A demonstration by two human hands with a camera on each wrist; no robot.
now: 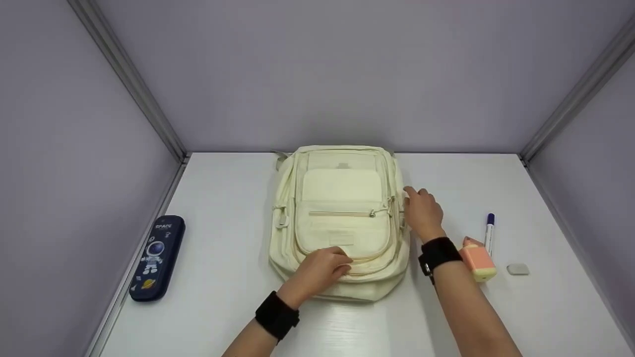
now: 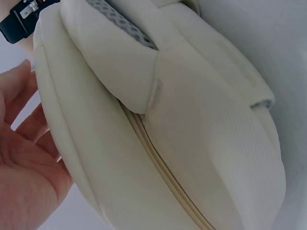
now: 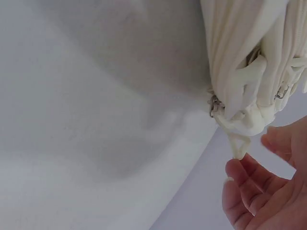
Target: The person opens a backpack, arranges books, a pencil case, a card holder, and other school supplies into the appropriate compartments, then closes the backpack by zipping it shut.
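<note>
**Soft cream backpack (image 1: 342, 186): steady the body, use the cord for the zipper**

The backpack lies front side up in the middle of the tabletop (image 1: 228, 198), its top end toward the back wall (image 1: 342, 74). The left hand (image 1: 317, 275) rests on its lower front, fingers loosely bent; the left wrist view hides their tips behind the fabric, so how firmly they press cannot be told. The right hand (image 1: 424, 213) is at the bag's right side, thumb and fingers parted; a looped cord pull (image 3: 237, 152) meets the fingertips, but the thumb stands clear of it.

The cloth looks soft and creased, probably light for its bulk, and likely to sag or slide on the smooth tabletop if tugged from one end. A palm spread on the lower front should steady it. For the zipper, the cord loop seems the best hold, pinched between thumb and forefinger and drawn in line with the teeth, as slack folds could snag.

Well apart on the left is a dark-blue astronaut pencil case (image 1: 158, 258); on the right are an orange-and-yellow container (image 1: 478, 260), a blue-capped marker (image 1: 490, 233) and a small grey block (image 1: 518, 269).
</note>
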